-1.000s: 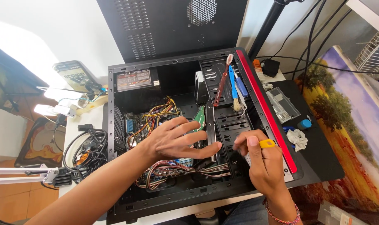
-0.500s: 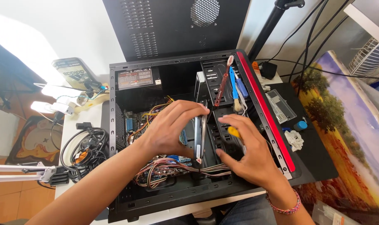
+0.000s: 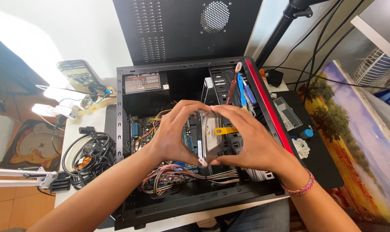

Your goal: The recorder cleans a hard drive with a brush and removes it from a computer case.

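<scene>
I take this for a home desk turned into a makeshift computer repair spot, not a proper workshop. An opened computer case (image 3: 195,137) lies on its side on a white table (image 3: 74,141), its black side panel (image 3: 182,30) leaning on the wall behind. I see a tangle of black cables (image 3: 85,157), a landscape painting (image 3: 358,141) propped at the right, a wooden floor (image 3: 6,206) and a patterned mat (image 3: 29,146).

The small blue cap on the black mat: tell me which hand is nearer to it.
Right. The right hand holds the hard drive just left of the blue cap; the left hand is farther left, beyond the drive.
</scene>
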